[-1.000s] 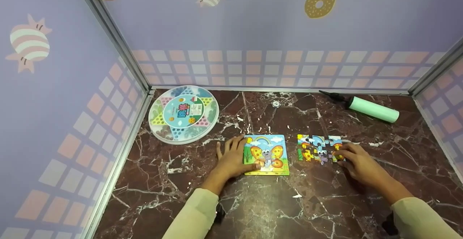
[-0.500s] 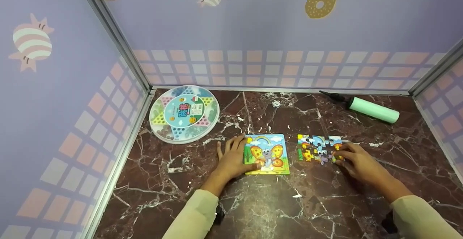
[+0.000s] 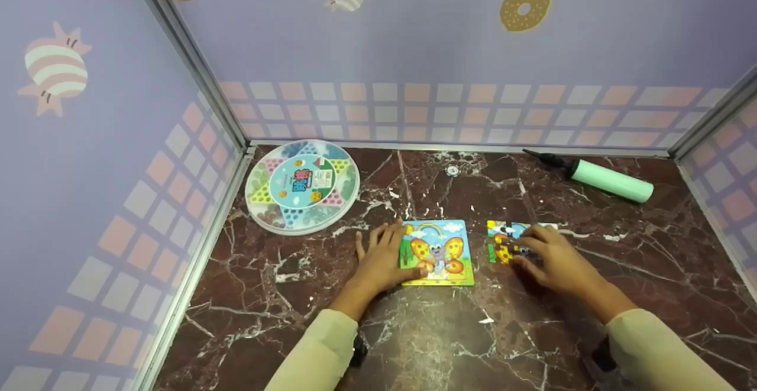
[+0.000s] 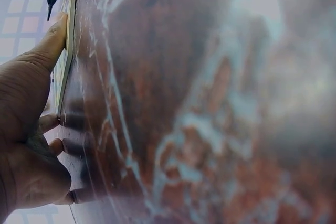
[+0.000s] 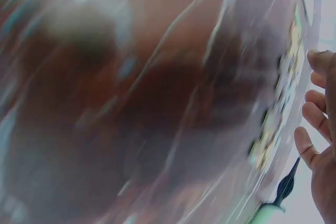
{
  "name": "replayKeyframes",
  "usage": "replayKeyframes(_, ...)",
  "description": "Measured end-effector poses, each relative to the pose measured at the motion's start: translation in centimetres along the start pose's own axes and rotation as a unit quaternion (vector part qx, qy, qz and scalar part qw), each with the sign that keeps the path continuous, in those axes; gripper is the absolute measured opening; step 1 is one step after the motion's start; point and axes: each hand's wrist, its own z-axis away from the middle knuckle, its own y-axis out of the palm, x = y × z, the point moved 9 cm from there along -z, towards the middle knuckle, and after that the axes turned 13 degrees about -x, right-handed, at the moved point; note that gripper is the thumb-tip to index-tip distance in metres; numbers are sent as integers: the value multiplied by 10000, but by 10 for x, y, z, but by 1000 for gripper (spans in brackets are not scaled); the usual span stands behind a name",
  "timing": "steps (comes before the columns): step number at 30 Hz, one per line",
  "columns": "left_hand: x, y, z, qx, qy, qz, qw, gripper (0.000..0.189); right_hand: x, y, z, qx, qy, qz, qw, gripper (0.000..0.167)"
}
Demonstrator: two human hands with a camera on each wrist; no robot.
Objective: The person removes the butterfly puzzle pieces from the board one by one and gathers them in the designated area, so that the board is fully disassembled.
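My left hand (image 3: 381, 264) rests at the left side of a square butterfly puzzle board (image 3: 440, 252), its thumb (image 4: 55, 40) lying on the board and its fingers spread along the left edge. In the left wrist view the board's edge (image 4: 71, 35) shows side-on. Right of the board, my right hand (image 3: 556, 261) is over loosely joined jigsaw pieces (image 3: 500, 240), covering most of their right side. The right wrist view shows loosely bent fingers (image 5: 315, 116) with nothing seen between them, apart from the row of pieces (image 5: 278, 108).
A round Chinese checkers set (image 3: 301, 187) lies at the back left. A mint green hand pump (image 3: 612, 181) with a black nozzle is at the back right. One small round token (image 3: 452, 170) sits near the rear wall. Patterned walls (image 3: 378, 110) enclose the dark marbled table (image 3: 437, 338).
My right hand has moved left from the right end of the jigsaw pieces to above their middle. The left hand and the puzzle board stay as they were.
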Motion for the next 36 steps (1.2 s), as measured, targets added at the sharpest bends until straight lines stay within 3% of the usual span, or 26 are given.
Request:
replayKeyframes(4,-2,0,1,36,17,-140,9999,113,17,18,-12,180,-140,-42,9997,31)
replayKeyframes(10,-3,2,0,34,119,-289,9995,114,40,43,-27,696,49,-185,9974,35)
replayKeyframes(18,-4,2,1,194,153,-521,9983,123,81,69,-46,588,-445,-467,9962,31)
replayKeyframes(22,-5,1,2,346,154,-540,9978,129,97,85,-52,856,-439,-499,9941,33)
replayKeyframes(30,-4,0,3,449,204,-584,9971,138,121,111,-62,1431,-304,-695,9868,32)
replayKeyframes(36,-2,1,3,460,232,-545,9972,140,131,121,-67,1706,-319,-596,9830,41)
